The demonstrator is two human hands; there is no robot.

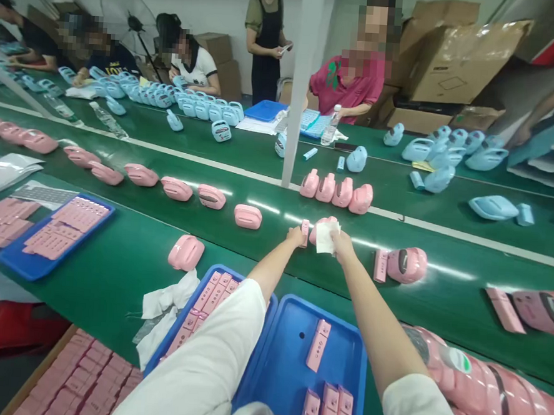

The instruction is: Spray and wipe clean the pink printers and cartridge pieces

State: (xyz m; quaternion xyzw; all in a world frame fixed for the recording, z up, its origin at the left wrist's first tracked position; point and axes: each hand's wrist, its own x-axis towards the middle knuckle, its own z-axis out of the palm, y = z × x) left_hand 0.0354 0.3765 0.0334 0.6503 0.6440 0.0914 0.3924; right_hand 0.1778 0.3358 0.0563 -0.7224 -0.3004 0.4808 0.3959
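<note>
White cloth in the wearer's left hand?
No, the right hand holds the white cloth, while the left hand is at a pink block.

Behind the far green workbench [247,152], a wire-caged pedestal fan [135,23] and, at right, piled cardboard boxes [454,65]; on it, light-blue casings [201,109] and an upright plastic bottle [330,128] before a pink-shirted co-worker [348,80].

Left forearm [275,256] extended toward 1 o'clock, left hand [296,236] in a grip. Right forearm [377,311] angled to 11, right hand [343,245] pinching. Hands near each other, not touching; right at left's 3 o'clock.
</note>
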